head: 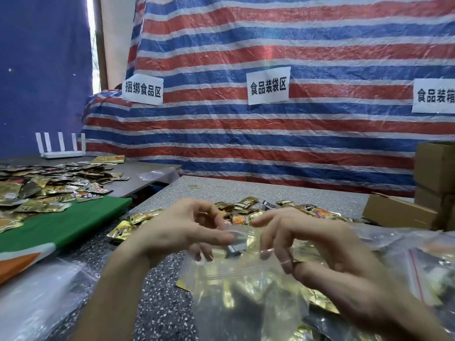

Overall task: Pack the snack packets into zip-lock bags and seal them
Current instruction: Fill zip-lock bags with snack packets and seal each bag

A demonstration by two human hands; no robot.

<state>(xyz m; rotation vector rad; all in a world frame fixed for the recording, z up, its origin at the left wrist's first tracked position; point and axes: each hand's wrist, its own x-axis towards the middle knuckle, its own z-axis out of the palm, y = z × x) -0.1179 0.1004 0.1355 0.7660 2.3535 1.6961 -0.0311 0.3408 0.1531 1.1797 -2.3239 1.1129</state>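
Gold foil shows through the clear zip-lock bag (pixel 204 269) that I have between both hands, low in the middle of my view, resting on the speckled grey table (pixel 160 299). The bag is stuffed with snack packets (pixel 248 291), and its mouth points away from me, up between my hands. My left hand (pixel 182 230) pinches the bag's top edge, with the thumb laid over the plastic and the fingers curled beneath it. My right hand (pixel 317 247) is curled at the other end of the same edge, index finger raised and the other fingertips bent down onto the plastic. It is blurred, but it looks to be gripping the bag too. I cannot tell whether the zip strip is pressed closed.

Just beyond my hands a heap of loose packets (pixel 246 209) lies on the table. At my right lie filled bags (pixel 428 267), one with a red line along its zip, and behind them cardboard boxes (pixel 435 168) are stacked. At lower left is a pile of clear bags (pixel 34 299). Further left a green cloth (pixel 73 222) has another spread of packets (pixel 37 190) on and behind it, and a white router (pixel 61 151) stands at the back. A red, white and blue striped tarp (pixel 270 40) hangs across the rear with paper signs (pixel 268 86) stuck on it.
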